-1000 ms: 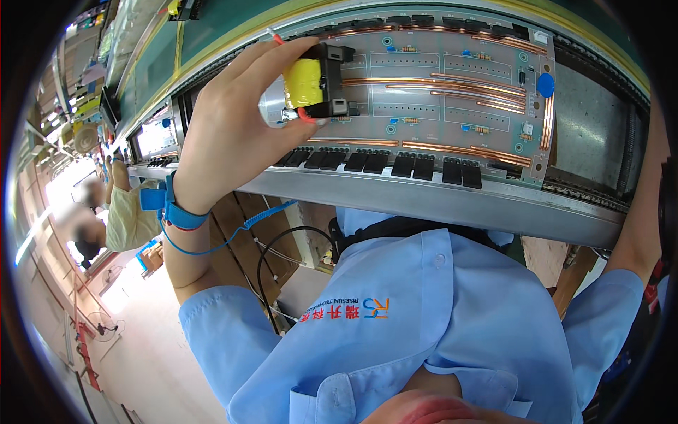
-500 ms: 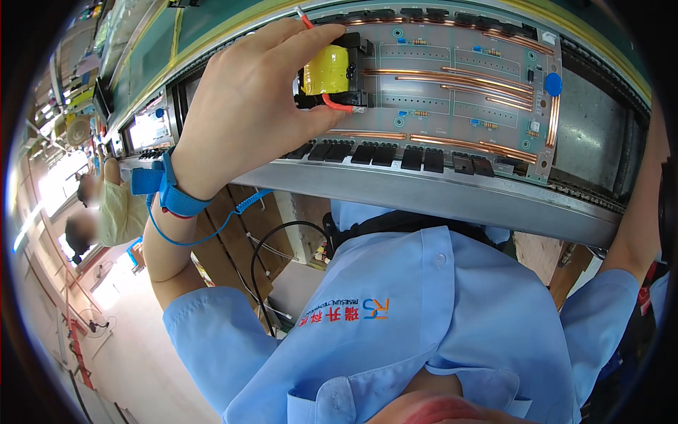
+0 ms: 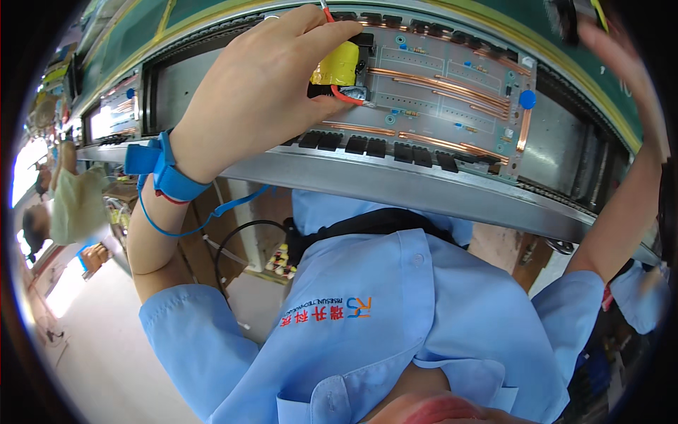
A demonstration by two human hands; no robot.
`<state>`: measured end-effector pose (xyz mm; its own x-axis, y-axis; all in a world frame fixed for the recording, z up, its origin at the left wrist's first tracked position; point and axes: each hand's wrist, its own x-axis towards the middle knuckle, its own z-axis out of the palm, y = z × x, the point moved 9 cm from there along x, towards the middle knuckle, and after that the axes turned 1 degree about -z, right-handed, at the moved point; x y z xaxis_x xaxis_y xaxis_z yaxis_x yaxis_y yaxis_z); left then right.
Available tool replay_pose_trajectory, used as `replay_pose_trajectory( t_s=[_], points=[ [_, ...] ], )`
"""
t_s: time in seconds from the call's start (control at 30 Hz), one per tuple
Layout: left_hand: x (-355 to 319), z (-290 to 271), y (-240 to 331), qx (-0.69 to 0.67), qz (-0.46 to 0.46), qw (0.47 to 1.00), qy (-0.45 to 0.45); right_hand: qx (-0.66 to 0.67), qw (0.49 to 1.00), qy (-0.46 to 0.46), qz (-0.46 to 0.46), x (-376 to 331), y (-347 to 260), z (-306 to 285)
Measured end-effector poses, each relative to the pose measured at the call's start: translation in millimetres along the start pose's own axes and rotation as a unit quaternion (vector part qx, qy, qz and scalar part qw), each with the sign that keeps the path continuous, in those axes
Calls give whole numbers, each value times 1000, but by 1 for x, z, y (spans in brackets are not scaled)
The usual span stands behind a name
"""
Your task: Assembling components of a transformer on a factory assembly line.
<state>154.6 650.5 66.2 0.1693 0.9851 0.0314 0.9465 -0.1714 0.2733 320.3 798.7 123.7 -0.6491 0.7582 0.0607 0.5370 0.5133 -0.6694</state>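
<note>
My left hand [image 3: 254,92] is closed round a transformer [image 3: 335,65], its thumb and fingers on either side. The transformer has yellow tape, a dark core and red leads with bare metal ends. It is at the left end of a grey circuit board [image 3: 441,126] carrying copper wires and small blue parts; whether it is fully seated is hidden. A blue wrist strap [image 3: 185,185] circles my left wrist. At the upper right, my right hand [image 3: 621,53] is blurred, its fingertips by a dark object [image 3: 563,21] whose kind I cannot make out. Its grip is unclear.
The board lies on a conveyor with a metal front rail [image 3: 395,185]. Black blocks [image 3: 367,145] line the board's near edge. A green surface [image 3: 487,8] with yellow edging lies beyond. The strap's blue cord [image 3: 247,200] hangs below the rail. Another person [image 3: 78,205] is at far left.
My right hand has come into view at the upper right, beside a dark object. My left hand stays on the transformer. The view has shifted, and the board appears slightly farther left.
</note>
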Motion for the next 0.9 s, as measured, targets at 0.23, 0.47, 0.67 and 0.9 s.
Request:
replay_pose_trajectory(
  t_s=[0.23, 0.47, 0.67, 0.9],
  points=[
    [-24, 5, -17, -107, 7, 991, 84, 121, 982, -136, -55, -47, 0, 75],
    [-28, 11, -24, -156, 28, 977, 143, 119, 985, -123, -24, -44, 6, 93],
    [-31, 16, -25, -127, 14, 981, 145, 73, 986, -149, -35, -39, -6, 101],
    [-34, 17, -34, -145, -2, 981, 125, 11, 989, -147, -27, -37, -13, 105]
  ],
)
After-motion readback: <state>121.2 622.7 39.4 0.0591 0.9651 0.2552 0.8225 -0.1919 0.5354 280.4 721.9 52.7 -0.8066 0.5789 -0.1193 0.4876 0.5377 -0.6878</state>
